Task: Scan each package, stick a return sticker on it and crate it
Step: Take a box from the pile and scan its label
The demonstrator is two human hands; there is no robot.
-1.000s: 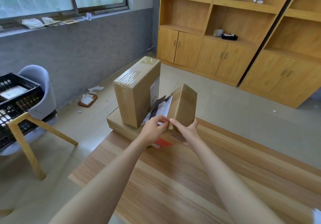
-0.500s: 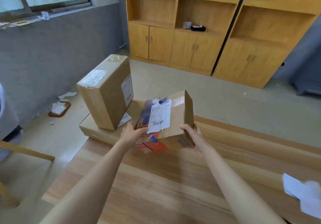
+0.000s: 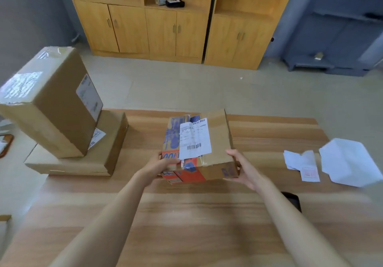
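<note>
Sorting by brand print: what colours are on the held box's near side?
Orange-red and blue print on the brown box; it shows best in the head view.

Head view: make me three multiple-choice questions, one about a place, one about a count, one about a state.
1. Where does the tall box stand? A on the floor; B on a flat box; C in a crate.
2. How many cardboard boxes show? A three; B two; C five.
3. How is the labelled package held? A by one hand only; B untouched; C by two hands, one on each side.

Answers:
1 B: its base sits on the flat box at the left end of the table.
2 A: the tall, the flat and the labelled one.
3 C: the left hand and right hand grip its near corners.
</note>
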